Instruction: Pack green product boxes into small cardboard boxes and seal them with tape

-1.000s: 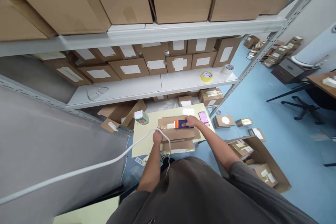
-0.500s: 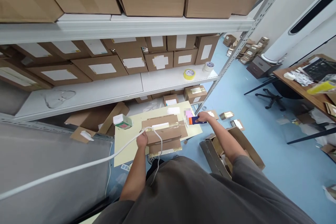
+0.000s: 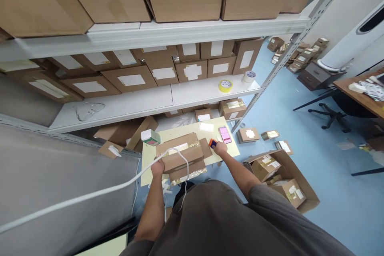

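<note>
On a pale yellow table [image 3: 147, 170] lies a cardboard box [image 3: 180, 158] with flaps out and shiny tape along its edges. My left hand [image 3: 157, 167] is closed on the box's left end. My right hand [image 3: 221, 149] is closed round an orange and dark blue handheld tool [image 3: 213, 143], whose exact kind I cannot make out, just off the box's right flap. Behind that hand lies a phone [image 3: 225, 134] with a pink screen. A white cable [image 3: 120, 186] crosses the view in front of the box.
A small green-and-white carton [image 3: 150, 137] stands at the table's left, with white labels [image 3: 206, 127] at the back. Shelves [image 3: 144, 100] with boxes rise behind, holding yellow tape [image 3: 225, 85] and clear tape [image 3: 249, 77]. A large open carton [image 3: 309, 198] of parcels sits at right.
My right hand has drawn the orange and blue tool left, from over the phone to beside the box; the phone is now uncovered. My left hand stays on the box. The view has shifted.
</note>
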`<state>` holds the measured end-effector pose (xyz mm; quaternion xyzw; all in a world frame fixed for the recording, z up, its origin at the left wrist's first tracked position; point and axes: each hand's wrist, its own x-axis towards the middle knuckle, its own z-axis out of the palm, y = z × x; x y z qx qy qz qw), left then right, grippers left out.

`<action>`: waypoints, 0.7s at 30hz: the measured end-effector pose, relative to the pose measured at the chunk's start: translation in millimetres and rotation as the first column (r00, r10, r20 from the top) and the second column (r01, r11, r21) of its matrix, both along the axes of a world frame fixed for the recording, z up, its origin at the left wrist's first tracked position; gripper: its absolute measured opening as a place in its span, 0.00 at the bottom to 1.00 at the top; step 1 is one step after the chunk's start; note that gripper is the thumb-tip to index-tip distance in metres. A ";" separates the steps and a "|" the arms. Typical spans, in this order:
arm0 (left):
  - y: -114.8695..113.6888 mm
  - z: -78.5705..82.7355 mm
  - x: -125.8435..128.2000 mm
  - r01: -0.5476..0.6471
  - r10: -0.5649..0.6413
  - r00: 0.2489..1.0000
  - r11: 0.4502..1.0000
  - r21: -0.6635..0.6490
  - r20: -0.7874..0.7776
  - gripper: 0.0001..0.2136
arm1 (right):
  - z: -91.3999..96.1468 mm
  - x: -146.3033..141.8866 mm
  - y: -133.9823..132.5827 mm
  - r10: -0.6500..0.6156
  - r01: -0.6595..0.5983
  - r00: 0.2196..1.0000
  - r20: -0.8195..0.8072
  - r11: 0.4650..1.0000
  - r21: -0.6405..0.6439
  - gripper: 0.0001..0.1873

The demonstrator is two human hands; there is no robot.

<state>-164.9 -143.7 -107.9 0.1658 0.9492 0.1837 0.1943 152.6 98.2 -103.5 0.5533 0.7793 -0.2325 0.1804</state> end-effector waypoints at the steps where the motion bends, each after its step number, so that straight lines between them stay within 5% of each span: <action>1: -4.5 1.4 -5.1 0.002 -0.002 1.000 1.000 0.002 0.002 0.16 | -7.1 6.6 -4.2 -0.068 0.068 0.998 -0.017 0.998 0.013 0.23; 4: -10.4 3.3 -17.0 0.018 -0.018 1.000 1.000 0.013 0.007 0.16 | -27.4 20.1 -15.2 -0.157 0.158 0.987 -0.041 0.987 0.028 0.25; 11: -6.5 1.7 -31.3 0.030 -0.030 0.999 0.999 -0.025 0.019 0.18 | -50.2 10.7 -19.8 -0.099 0.097 0.994 -0.046 0.995 -0.036 0.25; 15: -7.5 0.4 -28.7 0.015 -0.014 0.999 0.999 -0.052 0.032 0.20 | -37.5 -0.1 -20.8 -0.143 0.139 0.988 -0.060 0.988 -0.062 0.28; 21: -7.4 -2.3 -24.3 -0.034 0.037 0.997 0.998 -0.044 0.072 0.22 | -7.3 -53.8 -61.0 -0.136 0.004 0.838 -0.528 0.970 -0.244 0.33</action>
